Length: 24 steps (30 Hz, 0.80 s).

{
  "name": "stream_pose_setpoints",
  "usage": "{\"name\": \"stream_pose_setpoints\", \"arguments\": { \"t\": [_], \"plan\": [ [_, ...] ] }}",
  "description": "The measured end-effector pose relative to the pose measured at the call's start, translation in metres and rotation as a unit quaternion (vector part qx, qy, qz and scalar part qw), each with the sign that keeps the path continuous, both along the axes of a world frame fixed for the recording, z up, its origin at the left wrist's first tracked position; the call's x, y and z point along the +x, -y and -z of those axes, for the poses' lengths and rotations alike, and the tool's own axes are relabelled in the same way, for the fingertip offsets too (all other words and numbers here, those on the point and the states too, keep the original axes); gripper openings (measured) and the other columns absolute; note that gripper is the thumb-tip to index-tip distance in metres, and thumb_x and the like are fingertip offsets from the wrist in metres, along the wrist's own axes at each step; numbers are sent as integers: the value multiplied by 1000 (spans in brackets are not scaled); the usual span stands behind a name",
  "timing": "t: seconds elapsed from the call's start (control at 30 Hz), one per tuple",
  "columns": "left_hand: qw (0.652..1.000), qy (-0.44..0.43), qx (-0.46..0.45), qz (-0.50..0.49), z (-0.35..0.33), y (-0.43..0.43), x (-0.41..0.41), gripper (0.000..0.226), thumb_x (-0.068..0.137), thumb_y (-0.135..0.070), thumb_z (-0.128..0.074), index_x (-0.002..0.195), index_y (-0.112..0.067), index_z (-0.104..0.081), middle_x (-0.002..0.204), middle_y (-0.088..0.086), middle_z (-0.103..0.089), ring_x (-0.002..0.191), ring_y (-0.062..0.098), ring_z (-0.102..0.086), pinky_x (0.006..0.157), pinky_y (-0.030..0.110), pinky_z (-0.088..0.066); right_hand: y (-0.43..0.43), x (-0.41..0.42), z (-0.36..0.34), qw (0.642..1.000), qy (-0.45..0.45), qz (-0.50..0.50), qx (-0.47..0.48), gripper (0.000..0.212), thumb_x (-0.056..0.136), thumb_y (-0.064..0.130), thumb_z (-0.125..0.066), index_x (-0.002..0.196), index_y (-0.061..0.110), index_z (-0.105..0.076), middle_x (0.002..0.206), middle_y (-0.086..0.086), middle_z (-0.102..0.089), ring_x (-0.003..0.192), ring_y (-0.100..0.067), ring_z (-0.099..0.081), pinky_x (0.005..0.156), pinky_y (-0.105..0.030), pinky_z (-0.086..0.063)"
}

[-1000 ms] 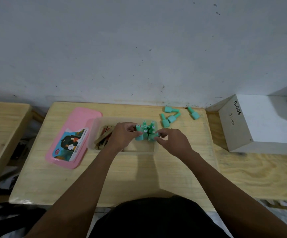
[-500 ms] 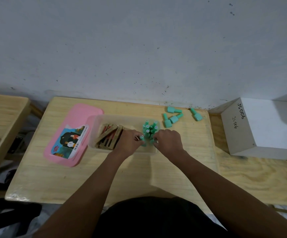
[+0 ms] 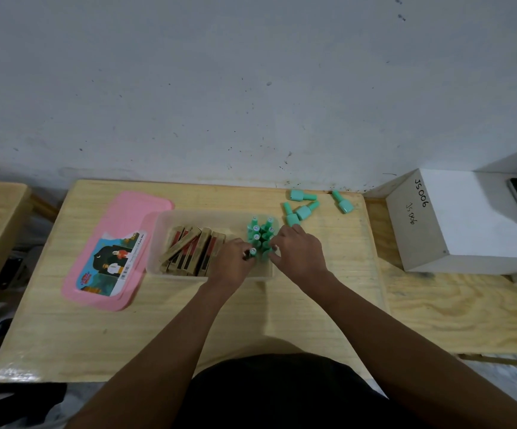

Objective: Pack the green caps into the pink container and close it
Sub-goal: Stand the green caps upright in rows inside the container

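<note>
Currently both hands are in the right end of the translucent container [image 3: 158,243], which sits mid-counter [image 3: 158,329]. Left hand [image 3: 231,261] has its fingers [image 3: 246,253] pinched narrow on one green cap [image 3: 253,252], stem up, at the near edge of the upright cluster of caps [image 3: 262,232]. Right hand [image 3: 297,252] is at the cluster's right side, fingers curled close against the caps; can't tell whether it actually grips one, the fingertips are partly hidden.

Cluster stands packed together in the container's right end, stems pointing up. Left and middle of the container hold a row of tan-and-red flat boxes [image 3: 189,249], leaning on each other, just beside the left hand.

Four loose caps [image 3: 302,212] lie on their sides on the counter past the container's far right corner, near the wall; one of them [image 3: 343,202] is a little apart to the right.

Pink lid [image 3: 133,209] lies flat on the counter left of the container, label side up, its right edge tucked under or touching the container wall. Container is open.

White box [image 3: 467,218] with handwritten marking sits on the neighbouring surface to the right, well apart from the caps.
</note>
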<state>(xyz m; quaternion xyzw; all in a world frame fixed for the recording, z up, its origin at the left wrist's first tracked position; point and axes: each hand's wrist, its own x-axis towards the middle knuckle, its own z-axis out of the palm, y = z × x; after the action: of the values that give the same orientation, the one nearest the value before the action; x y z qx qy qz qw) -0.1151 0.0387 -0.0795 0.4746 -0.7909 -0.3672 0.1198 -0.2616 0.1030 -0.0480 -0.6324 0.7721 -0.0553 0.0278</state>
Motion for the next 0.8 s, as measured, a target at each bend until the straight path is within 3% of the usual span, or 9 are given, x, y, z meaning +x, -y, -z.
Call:
{"name": "stream_pose_setpoints", "arguments": {
  "t": [0.2,0.63,0.8],
  "plan": [
    [1000,-8,-10,7,-2,0,-5,22,79,-9,-68,100,-10,-73,87,9,-65,75,17,-57,68,33,-49,-1,-2,-1,999,19,18,43,22,89,33,-61,103,21,-74,106,0,-62,102,-20,-55,71,-35,-50],
    [999,-21,4,-26,2,-1,-7,19,79,-11,-69,97,-12,-74,84,7,-64,74,21,-61,68,38,-53,-3,-1,6,999,33,37,11,20,88,35,-63,97,22,-76,97,2,-65,95,-19,-58,60,-31,-47],
    [999,-23,4,-35,3,0,-9,24,79,-10,-71,103,-10,-72,88,8,-64,76,21,-61,69,32,-50,-7,-5,7,998,55,36,-1,22,85,40,-67,100,26,-75,97,4,-65,95,-17,-59,60,-29,-45]
  ]
}}
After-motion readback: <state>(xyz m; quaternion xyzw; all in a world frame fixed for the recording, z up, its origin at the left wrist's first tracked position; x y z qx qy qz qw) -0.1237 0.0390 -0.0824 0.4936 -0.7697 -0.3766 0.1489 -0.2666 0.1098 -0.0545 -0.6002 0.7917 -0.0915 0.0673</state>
